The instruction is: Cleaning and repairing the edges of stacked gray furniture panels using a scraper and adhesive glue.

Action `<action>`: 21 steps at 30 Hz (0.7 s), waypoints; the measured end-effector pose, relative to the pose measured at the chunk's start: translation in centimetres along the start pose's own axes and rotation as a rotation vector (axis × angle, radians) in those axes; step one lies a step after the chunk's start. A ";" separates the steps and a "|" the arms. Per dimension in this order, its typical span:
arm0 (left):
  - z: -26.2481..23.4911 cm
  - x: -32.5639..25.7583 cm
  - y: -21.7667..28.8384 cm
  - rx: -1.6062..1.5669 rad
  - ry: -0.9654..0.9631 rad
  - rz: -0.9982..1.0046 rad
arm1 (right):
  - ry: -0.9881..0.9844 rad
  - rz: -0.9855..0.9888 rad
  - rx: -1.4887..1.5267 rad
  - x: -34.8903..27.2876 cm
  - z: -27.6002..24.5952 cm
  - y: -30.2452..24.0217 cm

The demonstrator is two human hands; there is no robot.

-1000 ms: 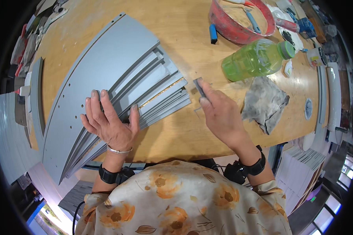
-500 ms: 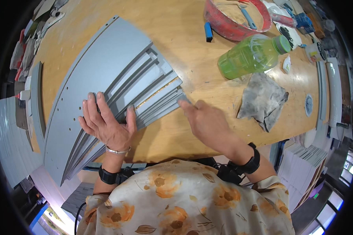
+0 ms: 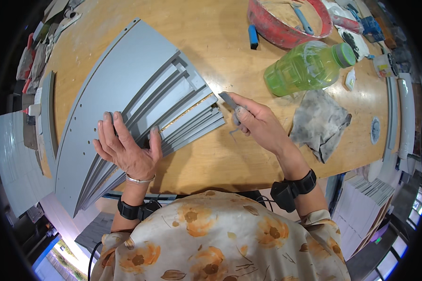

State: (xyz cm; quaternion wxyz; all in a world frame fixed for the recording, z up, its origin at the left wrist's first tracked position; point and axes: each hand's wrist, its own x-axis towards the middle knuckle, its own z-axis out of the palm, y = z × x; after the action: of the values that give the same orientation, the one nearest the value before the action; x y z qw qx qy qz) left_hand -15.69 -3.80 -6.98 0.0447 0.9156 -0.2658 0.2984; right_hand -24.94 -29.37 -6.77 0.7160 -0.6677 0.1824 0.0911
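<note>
A large grey curved panel (image 3: 126,70) with stepped, ridged mouldings lies across the table on the left. My left hand (image 3: 126,147) rests on it, fingers spread over the ridges and thumb near a yellowish slot (image 3: 185,112). Just off the panel's right end, my right hand (image 3: 260,122) is raised and closed, pinching a small flat dark grey strip (image 3: 228,100) between thumb and fingers. What the strip is made of cannot be made out. A thin grey curl (image 3: 233,135) hangs below those fingers.
A stained grey cloth (image 3: 320,124) lies right of my right hand. Beyond it are a green bottle (image 3: 305,70) on its side, a small blue block (image 3: 253,37) and a red basin (image 3: 272,30) with a blue-handled tool. White stacked boards (image 3: 368,210) stand beyond the table at right.
My right hand has drawn back from the panel's right end and turned, bringing the grey strip into sight. The left hand stays in place; the view has shifted slightly.
</note>
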 end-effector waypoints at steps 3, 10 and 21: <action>-0.1 0.0 -0.1 -0.003 -0.007 -0.001 | -0.047 0.035 0.043 0.4 0.1 -0.1; 0.0 0.0 -0.1 -0.008 -0.005 -0.005 | -0.067 0.070 0.061 0.4 0.3 -0.6; 0.0 0.0 0.0 -0.020 -0.009 -0.004 | -0.054 -0.048 0.012 0.7 0.9 -0.3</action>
State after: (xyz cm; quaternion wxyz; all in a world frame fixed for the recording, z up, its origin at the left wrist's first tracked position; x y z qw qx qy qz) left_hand -15.70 -3.81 -6.93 0.0533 0.9171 -0.2670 0.2913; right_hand -24.12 -28.60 -6.75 0.7265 -0.6649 0.1474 0.0910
